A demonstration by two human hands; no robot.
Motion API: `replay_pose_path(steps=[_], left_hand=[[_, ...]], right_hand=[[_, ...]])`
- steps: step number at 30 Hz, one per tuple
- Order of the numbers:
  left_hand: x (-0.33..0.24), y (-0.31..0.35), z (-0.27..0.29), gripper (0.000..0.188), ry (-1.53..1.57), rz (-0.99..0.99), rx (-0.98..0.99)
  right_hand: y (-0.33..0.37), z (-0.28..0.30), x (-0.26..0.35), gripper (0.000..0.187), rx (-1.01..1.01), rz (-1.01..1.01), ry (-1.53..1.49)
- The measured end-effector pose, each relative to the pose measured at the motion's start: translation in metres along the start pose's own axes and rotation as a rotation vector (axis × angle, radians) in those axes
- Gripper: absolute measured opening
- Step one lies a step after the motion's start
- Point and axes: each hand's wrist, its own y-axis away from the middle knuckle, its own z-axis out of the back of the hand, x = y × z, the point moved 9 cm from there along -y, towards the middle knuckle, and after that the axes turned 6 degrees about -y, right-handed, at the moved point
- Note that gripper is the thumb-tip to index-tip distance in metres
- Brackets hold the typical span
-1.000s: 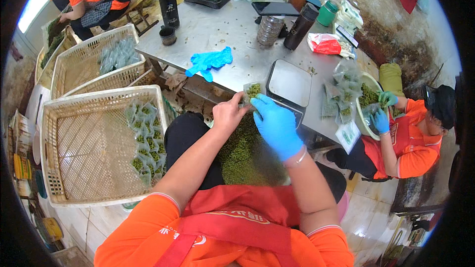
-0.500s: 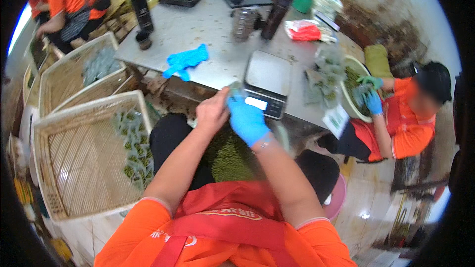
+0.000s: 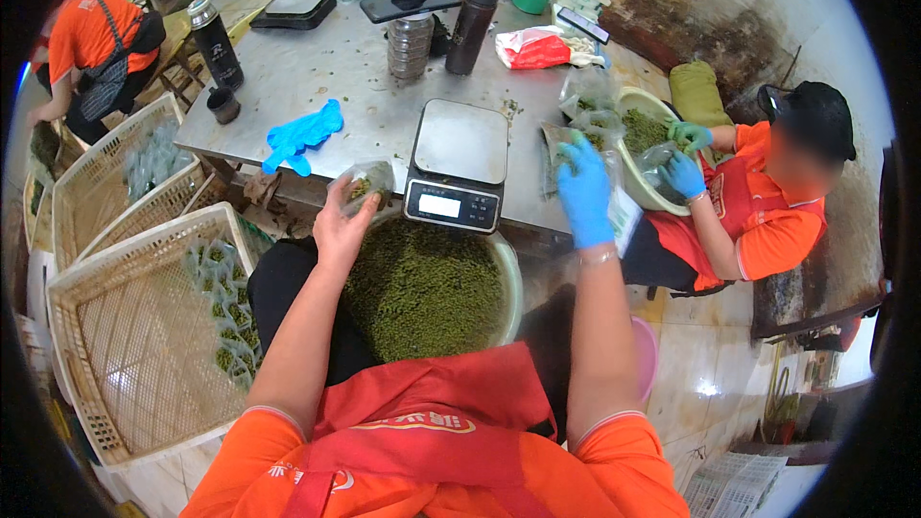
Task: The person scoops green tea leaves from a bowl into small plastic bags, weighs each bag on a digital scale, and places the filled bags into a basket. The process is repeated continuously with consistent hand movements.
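Note:
My left hand [image 3: 343, 228], bare, is closed around a small clear plastic bag [image 3: 369, 179] with some green material in it, left of the digital scale [image 3: 459, 168]. Out to the right, my right hand [image 3: 585, 194] wears a blue glove. Its fingers are apart and reach over a pile of clear bags with green contents [image 3: 587, 101] at the table's right edge; whether they touch a bag is hard to see. Below the scale, a pale basin [image 3: 512, 297] full of small green buds or pellets [image 3: 427, 293] sits between my legs. The scale's plate is bare.
Left of me, a cream plastic crate [image 3: 144, 350] holds a row of filled bags [image 3: 225, 312]; another crate [image 3: 120, 168] stands behind it. On the metal table [image 3: 345, 67] lie a blue glove [image 3: 303, 137], flasks and a phone [image 3: 411, 3]. A co-worker [image 3: 767, 201] at right handles a bag over a bowl.
My hands were together at the scale's front left corner. The left has moved left and down with the bag; the right has swung right to the bag pile. The view has shifted.

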Motion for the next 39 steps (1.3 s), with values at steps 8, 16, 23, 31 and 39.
replay_pose_path(steps=[8,16,23,31,39], left_hand=[[0.002,0.002,-0.003,0.066,-0.079,0.014,0.071],[0.04,-0.001,0.004,0.048,0.429,0.067,0.028],[0.066,0.032,0.195,0.044,-0.263,0.11,-0.333],[0.257,0.105,0.326,0.059,-0.678,0.668,-0.445],[0.331,0.095,0.255,0.073,-0.482,0.781,-0.229]], right_hand=[[-0.039,-0.02,-0.05,0.018,-0.01,0.057,0.476],[-0.013,-0.04,0.116,0.039,-0.174,0.335,0.141],[0.065,-0.038,0.122,0.038,-0.059,0.168,-0.182],[0.16,-0.087,0.087,0.027,0.332,-0.244,-0.545],[0.199,-0.123,0.101,0.031,0.617,-0.256,-0.467]])
